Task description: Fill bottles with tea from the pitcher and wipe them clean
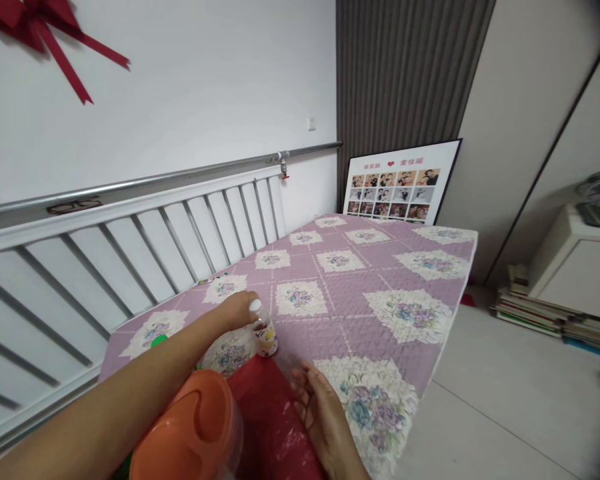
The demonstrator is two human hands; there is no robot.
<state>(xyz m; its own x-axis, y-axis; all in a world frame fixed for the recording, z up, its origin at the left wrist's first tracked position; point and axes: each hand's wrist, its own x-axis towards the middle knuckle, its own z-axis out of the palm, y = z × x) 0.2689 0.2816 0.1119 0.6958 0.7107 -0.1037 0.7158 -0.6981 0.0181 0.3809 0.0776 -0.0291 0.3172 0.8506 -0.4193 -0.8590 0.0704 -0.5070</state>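
My left hand (pixel 237 310) reaches across the bed and is closed around a small clear bottle (pixel 263 331) with a white cap and a colourful label, standing upright on the purple flowered quilt (pixel 380 267). My right hand (pixel 325 417) lies lower, fingers stretched out and apart, resting on the edge of a red plastic bag (pixel 270 420) on the quilt. An orange plastic lid or jug top (pixel 195 433) sits in the near foreground, under my left forearm.
A white slatted headboard (pixel 130 247) with a metal rail runs along the bed's left side; glasses (pixel 74 206) lie on its ledge. A framed photo collage (pixel 400 183) leans at the bed's far end. A white cabinet (pixel 577 263) and stacked books (pixel 550 317) stand on the floor at right.
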